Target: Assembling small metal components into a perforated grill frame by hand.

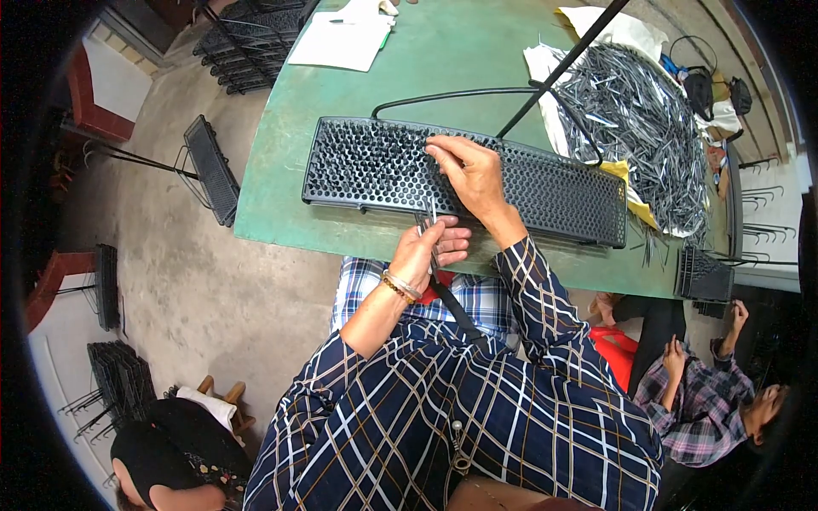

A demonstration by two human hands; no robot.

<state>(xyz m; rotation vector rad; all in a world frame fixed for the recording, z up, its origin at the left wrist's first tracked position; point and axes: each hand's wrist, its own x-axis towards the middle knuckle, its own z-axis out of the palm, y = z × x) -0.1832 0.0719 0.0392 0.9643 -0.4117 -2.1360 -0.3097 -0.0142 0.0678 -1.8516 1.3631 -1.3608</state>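
A long black rack [562,200] full of round holes lies on the green table [290,153] before me. Its left half bristles with upright dark pieces, while holes show on the right half. In my left hand [414,255], just below the rack's near edge, are a few slender grey metal pieces [429,207] pointing up. My right hand [475,177] hovers over the middle of the rack, thumb and fingertips pinched together at the border of the filled part. Whatever lies between those fingertips is too small to make out.
A heap of slender metal pieces [635,111] lies on sacking at the right. The rack's black rod [579,55] rises across the view. Papers [341,41] lie far left. Another rack [211,170] stands on the floor. One person [699,400] sits right, another [183,447] lower left.
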